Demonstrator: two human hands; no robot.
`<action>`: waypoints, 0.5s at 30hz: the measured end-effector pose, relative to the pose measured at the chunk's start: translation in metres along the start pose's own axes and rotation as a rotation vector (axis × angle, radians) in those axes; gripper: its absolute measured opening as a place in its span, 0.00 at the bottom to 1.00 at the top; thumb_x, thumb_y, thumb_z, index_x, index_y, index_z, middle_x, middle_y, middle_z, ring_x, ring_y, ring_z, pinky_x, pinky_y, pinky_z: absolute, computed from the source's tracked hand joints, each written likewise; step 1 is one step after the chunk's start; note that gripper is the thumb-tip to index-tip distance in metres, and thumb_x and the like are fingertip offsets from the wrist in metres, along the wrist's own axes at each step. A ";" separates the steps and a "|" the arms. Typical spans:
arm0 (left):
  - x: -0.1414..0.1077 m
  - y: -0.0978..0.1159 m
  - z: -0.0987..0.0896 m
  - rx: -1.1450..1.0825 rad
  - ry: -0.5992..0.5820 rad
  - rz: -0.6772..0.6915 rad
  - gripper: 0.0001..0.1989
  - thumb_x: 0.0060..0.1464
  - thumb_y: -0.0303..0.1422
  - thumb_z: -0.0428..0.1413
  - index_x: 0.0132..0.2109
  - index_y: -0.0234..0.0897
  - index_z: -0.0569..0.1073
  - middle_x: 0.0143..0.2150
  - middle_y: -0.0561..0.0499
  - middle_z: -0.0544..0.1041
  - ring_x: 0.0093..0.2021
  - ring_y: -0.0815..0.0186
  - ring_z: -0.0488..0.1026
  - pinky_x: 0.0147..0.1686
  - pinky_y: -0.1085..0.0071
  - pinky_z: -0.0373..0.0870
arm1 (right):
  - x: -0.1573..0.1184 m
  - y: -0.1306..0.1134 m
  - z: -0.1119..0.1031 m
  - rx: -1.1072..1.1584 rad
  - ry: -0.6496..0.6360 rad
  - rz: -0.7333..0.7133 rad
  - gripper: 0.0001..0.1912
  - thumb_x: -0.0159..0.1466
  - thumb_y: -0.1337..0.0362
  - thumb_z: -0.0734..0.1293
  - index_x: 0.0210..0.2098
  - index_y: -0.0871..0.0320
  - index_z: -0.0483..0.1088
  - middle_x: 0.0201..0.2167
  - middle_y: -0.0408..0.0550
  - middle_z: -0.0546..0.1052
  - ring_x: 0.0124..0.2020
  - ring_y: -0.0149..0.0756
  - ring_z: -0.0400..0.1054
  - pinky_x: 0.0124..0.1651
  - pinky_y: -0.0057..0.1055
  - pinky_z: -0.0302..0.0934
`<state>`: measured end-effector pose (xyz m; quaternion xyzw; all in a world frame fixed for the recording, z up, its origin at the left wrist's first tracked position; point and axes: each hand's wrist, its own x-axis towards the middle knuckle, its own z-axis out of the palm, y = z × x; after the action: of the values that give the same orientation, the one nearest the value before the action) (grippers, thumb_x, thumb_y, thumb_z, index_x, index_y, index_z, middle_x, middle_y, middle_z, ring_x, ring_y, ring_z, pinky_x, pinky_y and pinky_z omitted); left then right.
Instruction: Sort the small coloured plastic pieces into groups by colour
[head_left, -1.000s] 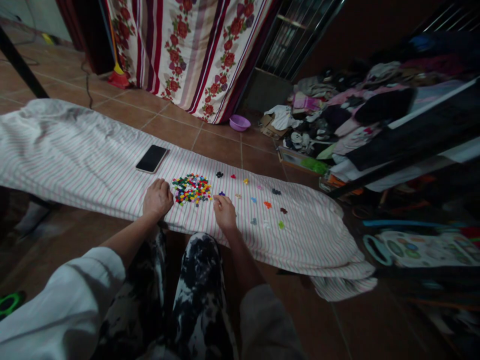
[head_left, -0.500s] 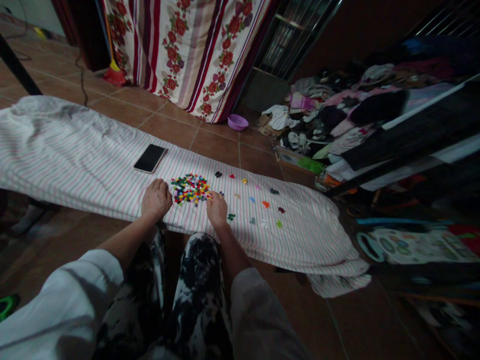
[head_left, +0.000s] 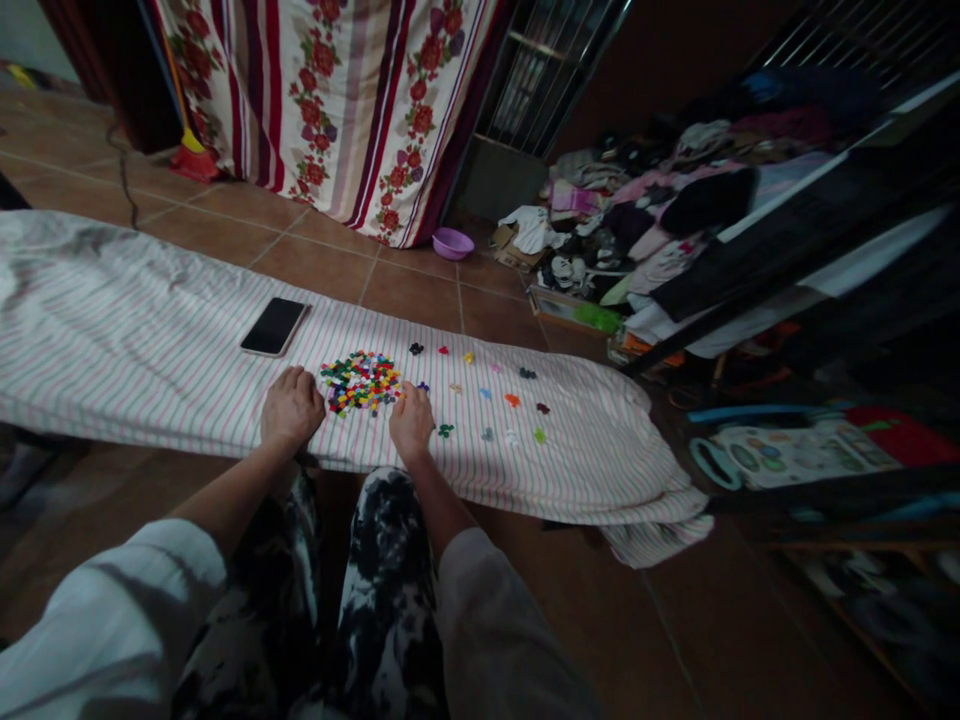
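Observation:
A mixed pile of small coloured pieces (head_left: 360,382), like beads or tiny bricks, lies on a striped cloth (head_left: 180,345). At the pile's left edge my left hand (head_left: 292,408) rests on the cloth, palm down, fingers loosely bent and holding nothing visible. My right hand (head_left: 412,422) is at the right edge, thumb and fingertips pinched together; anything between them is too small to make out. To its right lie small single-colour groups, among them black pieces (head_left: 416,349), yellow pieces (head_left: 468,357), orange pieces (head_left: 512,400), dark green pieces (head_left: 445,431) and lime pieces (head_left: 539,436).
A phone (head_left: 274,327) lies on the cloth left of the pile. Beyond the long covered surface are a floral curtain (head_left: 337,110), a purple basin (head_left: 452,243) and a red broom (head_left: 194,160). Heaped clothes (head_left: 645,210) and a dark rack bar (head_left: 697,325) stand at right.
The whole scene has shifted left in view as the camera turned. My right hand stays pinched beside the pile, and my left hand keeps its place at the other side.

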<state>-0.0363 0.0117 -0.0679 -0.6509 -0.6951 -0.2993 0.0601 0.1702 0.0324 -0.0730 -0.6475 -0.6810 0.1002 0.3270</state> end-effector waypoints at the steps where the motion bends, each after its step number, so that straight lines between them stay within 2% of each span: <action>1: 0.000 0.000 0.000 0.002 -0.001 0.006 0.12 0.54 0.29 0.46 0.43 0.33 0.71 0.51 0.34 0.73 0.56 0.49 0.67 0.55 0.51 0.63 | 0.000 0.000 0.000 0.010 0.006 -0.003 0.20 0.65 0.72 0.56 0.53 0.58 0.68 0.45 0.55 0.73 0.50 0.44 0.66 0.54 0.38 0.59; 6: 0.001 0.000 0.000 0.028 0.001 0.012 0.11 0.54 0.30 0.46 0.42 0.34 0.70 0.48 0.35 0.74 0.53 0.49 0.69 0.52 0.52 0.65 | -0.002 -0.001 -0.002 0.056 0.036 -0.007 0.19 0.66 0.72 0.55 0.52 0.57 0.69 0.46 0.54 0.72 0.50 0.42 0.66 0.54 0.36 0.59; 15: 0.001 -0.005 0.004 0.003 0.012 0.031 0.11 0.53 0.29 0.47 0.42 0.35 0.70 0.50 0.36 0.73 0.55 0.50 0.68 0.56 0.52 0.64 | 0.000 -0.001 -0.003 0.160 0.084 -0.010 0.18 0.65 0.72 0.55 0.49 0.58 0.70 0.46 0.54 0.72 0.51 0.40 0.65 0.56 0.37 0.59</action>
<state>-0.0398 0.0143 -0.0720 -0.6596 -0.6852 -0.3010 0.0698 0.1716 0.0311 -0.0703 -0.6196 -0.6597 0.1254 0.4064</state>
